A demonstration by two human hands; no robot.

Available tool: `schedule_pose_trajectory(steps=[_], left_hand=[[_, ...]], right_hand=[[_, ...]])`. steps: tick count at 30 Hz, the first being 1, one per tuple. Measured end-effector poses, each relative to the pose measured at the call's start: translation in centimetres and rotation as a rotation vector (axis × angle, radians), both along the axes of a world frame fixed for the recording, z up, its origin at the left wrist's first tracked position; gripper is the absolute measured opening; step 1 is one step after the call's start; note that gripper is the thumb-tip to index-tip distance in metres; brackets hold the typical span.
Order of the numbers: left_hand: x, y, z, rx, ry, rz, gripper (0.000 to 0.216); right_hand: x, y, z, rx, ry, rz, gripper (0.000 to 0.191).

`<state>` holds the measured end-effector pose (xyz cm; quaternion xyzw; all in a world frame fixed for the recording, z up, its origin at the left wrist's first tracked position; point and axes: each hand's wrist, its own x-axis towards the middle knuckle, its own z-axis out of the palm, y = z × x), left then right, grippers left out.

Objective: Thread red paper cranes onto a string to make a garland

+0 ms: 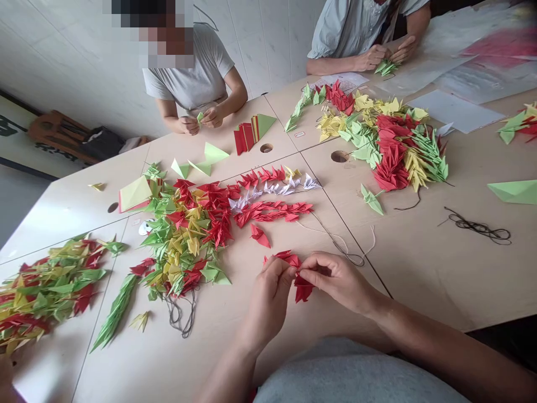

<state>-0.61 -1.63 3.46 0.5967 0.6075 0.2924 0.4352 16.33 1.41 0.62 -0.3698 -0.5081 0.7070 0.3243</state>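
Observation:
Close to my body, the fingers of my left hand (268, 296) pinch a folded red paper crane (304, 291). My right hand (338, 280) meets it from the other side, thumb and fingertips closed on the same red paper. More red folded paper (288, 258) shows just behind my fingertips; whether it is a separate crane I cannot tell. A loose red crane (260, 235) lies a little beyond my left hand. Past it stretch strung red cranes (274, 211) and a row of white cranes (268, 190). Pale thread (327, 235) trails on the table behind my right hand.
A mixed heap of cranes (184, 229) lies left of my hands, another pile (54, 280) farther left. More strung cranes (390, 140) are at back right, near coiled dark cord (478, 225). Two people fold green paper across the table (419, 268), which has round holes.

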Motion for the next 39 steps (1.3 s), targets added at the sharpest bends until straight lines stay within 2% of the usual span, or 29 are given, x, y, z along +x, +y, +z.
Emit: schedule_pose_trajectory(steps=[14,27,33,39], left_hand=[[0.3,-0.2,0.2,0.004,-0.037,0.002,0.013],[-0.3,0.2,0.3,-0.075,-0.144,0.054,0.01],[-0.7,0.1,0.2,-0.077,-0.127,0.055,0.017],[-0.2,0.2,-0.2,0.049,-0.013,-0.02,0.03]], right_hand=[[0.2,0.0,-0.1,-0.069,0.028,0.008,0.026],[0.4,0.1,0.2,0.017,-0.084,-0.027,0.018],[0.4,0.3,0.2,0.031,-0.088,-0.03,0.018],[0.3,0.3,0.2,0.002,-0.083,-0.021,0.024]])
